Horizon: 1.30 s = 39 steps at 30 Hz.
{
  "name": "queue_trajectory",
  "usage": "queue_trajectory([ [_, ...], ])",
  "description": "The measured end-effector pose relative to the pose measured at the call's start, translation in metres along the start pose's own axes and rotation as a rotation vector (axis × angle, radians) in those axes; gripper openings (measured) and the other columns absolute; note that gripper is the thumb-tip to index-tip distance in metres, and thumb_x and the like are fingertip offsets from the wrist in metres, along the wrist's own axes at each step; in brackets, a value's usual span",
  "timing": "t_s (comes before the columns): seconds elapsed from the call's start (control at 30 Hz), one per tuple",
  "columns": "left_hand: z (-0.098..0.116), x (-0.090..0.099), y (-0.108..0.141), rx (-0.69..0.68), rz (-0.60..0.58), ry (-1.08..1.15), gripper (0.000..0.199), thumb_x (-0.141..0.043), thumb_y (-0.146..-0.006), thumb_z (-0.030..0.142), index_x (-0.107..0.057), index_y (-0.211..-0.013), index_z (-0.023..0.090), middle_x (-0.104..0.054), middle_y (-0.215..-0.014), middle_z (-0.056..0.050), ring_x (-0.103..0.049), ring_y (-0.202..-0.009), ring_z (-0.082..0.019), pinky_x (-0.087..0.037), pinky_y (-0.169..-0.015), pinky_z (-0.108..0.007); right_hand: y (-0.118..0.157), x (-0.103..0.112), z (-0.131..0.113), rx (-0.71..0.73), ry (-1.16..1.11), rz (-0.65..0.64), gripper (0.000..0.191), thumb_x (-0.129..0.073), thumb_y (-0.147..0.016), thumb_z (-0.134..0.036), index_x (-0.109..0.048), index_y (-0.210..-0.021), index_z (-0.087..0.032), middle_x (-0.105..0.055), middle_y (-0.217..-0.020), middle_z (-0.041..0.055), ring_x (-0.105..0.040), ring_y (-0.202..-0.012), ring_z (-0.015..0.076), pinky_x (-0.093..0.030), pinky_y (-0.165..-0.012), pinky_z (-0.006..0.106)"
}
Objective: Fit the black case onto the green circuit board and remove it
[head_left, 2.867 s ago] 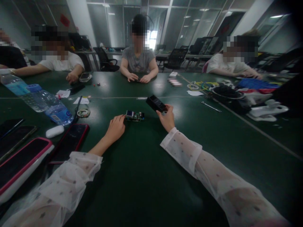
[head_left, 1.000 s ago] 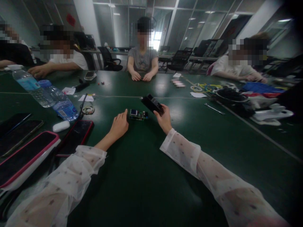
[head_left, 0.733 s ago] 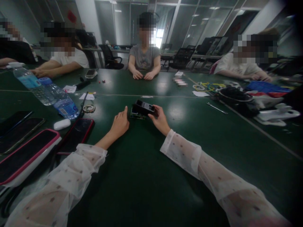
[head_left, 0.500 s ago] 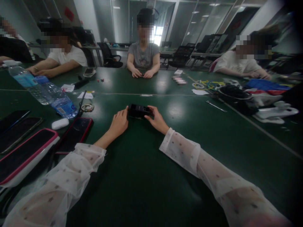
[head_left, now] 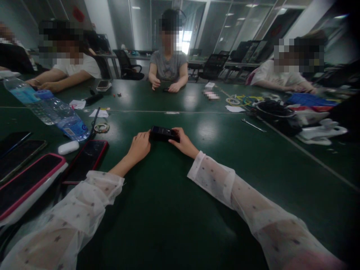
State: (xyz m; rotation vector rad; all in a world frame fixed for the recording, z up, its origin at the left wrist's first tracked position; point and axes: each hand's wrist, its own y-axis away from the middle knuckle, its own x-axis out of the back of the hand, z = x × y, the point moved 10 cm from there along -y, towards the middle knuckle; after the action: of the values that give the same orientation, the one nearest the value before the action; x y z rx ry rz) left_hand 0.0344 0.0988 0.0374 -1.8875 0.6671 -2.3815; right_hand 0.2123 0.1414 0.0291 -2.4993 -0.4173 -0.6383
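Note:
A small black box-shaped device [head_left: 161, 133] is at the middle of the dark green table [head_left: 157, 210]. My right hand [head_left: 184, 142] grips its right end, thumb on the near side and fingers at the far side. At its left end is my left hand [head_left: 140, 147], with fingers bent together against the device's edge; the fingertips are partly hidden. A flat upper face with faint marks shows on the device. Both of my forearms are in sheer white dotted sleeves.
Phones [head_left: 87, 159], a white case [head_left: 68, 147] and water bottles [head_left: 66, 119] lie at the left. A wrench [head_left: 253, 125], cables [head_left: 243, 100] and a white tool [head_left: 323, 131] are at the right. Several people sit around the table.
The view has shifted slightly. The black device is tilted a little differently between my hands. Across the table, a person's hand has lifted and moved apart from the other.

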Motion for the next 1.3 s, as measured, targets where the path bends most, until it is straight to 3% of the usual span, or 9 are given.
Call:
queue_trajectory([
  [0.13, 0.001, 0.000, 0.000, -0.001, -0.009, -0.006, 0.049, -0.037, -0.094, 0.013, -0.042, -0.142, 0.006, -0.057, -0.134, -0.018, -0.050, -0.124, -0.028, -0.043, -0.101, -0.044, 0.001, -0.001, -0.005, 0.018, 0.016, -0.002, 0.054, -0.066, -0.085, -0.028, -0.039, -0.132, -0.022, -0.057, -0.124, 0.0123, -0.059, -0.118, 0.0274, -0.047, -0.105, 0.052],
  [0.3, 0.000, -0.002, 0.000, -0.001, -0.020, -0.009, 0.049, -0.037, -0.095, 0.014, -0.040, -0.143, 0.006, -0.056, -0.136, -0.018, -0.050, -0.125, -0.028, -0.043, -0.102, -0.044, 0.002, -0.001, -0.009, 0.073, 0.063, 0.005, 0.073, -0.069, -0.083, -0.032, -0.029, -0.145, -0.026, -0.050, -0.132, 0.0122, -0.053, -0.124, 0.0292, -0.043, -0.109, 0.054],
  [0.6, -0.002, -0.002, 0.001, 0.016, -0.022, 0.028, 0.052, -0.036, -0.095, 0.014, -0.035, -0.146, 0.006, -0.053, -0.140, -0.019, -0.047, -0.129, -0.029, -0.042, -0.105, -0.047, -0.001, 0.009, -0.004, 0.034, 0.074, 0.070, 0.046, -0.051, -0.094, -0.048, -0.049, -0.136, -0.028, -0.054, -0.126, 0.0106, -0.055, -0.116, 0.0268, -0.046, -0.105, 0.050],
  [0.93, 0.001, 0.002, 0.001, -0.002, -0.019, 0.022, 0.048, -0.037, -0.094, 0.014, -0.042, -0.142, 0.007, -0.056, -0.136, -0.018, -0.049, -0.126, -0.029, -0.042, -0.104, -0.046, -0.003, 0.008, 0.003, 0.010, 0.083, 0.075, 0.050, -0.045, -0.096, -0.053, -0.048, -0.138, -0.025, -0.056, -0.134, 0.0118, -0.053, -0.126, 0.0276, -0.041, -0.110, 0.050],
  [1.3, -0.001, 0.003, 0.000, 0.006, -0.019, 0.019, 0.046, -0.039, -0.094, 0.014, -0.046, -0.139, 0.011, -0.058, -0.134, -0.015, -0.050, -0.124, -0.027, -0.044, -0.102, -0.044, -0.005, 0.006, 0.004, -0.010, 0.008, 0.041, 0.048, -0.047, -0.095, -0.052, -0.048, -0.134, -0.024, -0.057, -0.130, 0.0113, -0.057, -0.119, 0.0268, -0.047, -0.104, 0.047],
])
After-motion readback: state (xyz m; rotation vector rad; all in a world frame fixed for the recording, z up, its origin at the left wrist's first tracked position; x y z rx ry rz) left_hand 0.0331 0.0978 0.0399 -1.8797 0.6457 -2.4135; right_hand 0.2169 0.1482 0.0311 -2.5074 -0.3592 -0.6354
